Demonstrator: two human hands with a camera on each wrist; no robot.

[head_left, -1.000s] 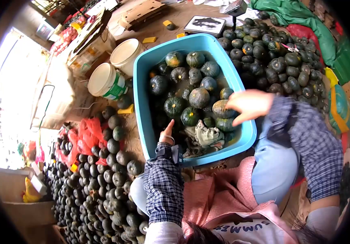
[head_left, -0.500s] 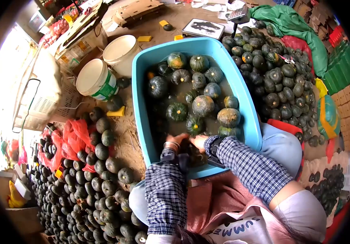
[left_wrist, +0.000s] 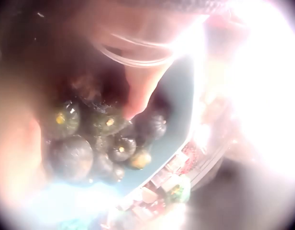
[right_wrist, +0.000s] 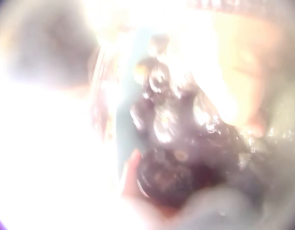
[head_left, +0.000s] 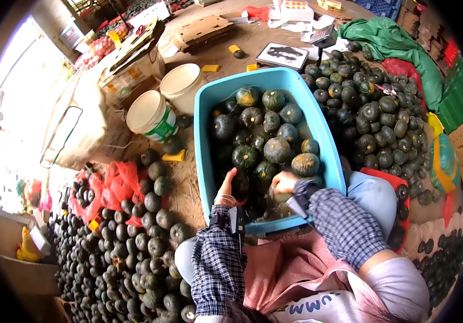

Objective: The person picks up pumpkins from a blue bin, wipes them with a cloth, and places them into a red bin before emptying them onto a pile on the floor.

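Note:
A blue plastic tub [head_left: 201, 145] holds murky water and several dark green pumpkins [head_left: 246, 156]. At the tub's near left, my left hand [head_left: 225, 186] grips a dark, wet pumpkin [right_wrist: 164, 177], its thumb up along the side in the right wrist view. My right hand [head_left: 284, 182] is beside it with curled fingers, gripping a pale greenish cloth [head_left: 281, 198] low at the water, mostly hidden and blurred. A mottled orange-green pumpkin [head_left: 305, 164] floats just right of the right hand. Glare washes out much of both wrist views.
Piles of pumpkins lie on the floor left [head_left: 129, 253] and right [head_left: 387, 118] of the tub. Two white buckets [head_left: 148, 113] stand at its far left. A scale [head_left: 282, 56] sits beyond the far rim; a red basin [head_left: 404, 215] is by the right knee.
My right hand has come from the tub's right side to the near middle, then lifted slightly, beside the left. A dark pumpkin now shows in the left hand. The head view has shifted.

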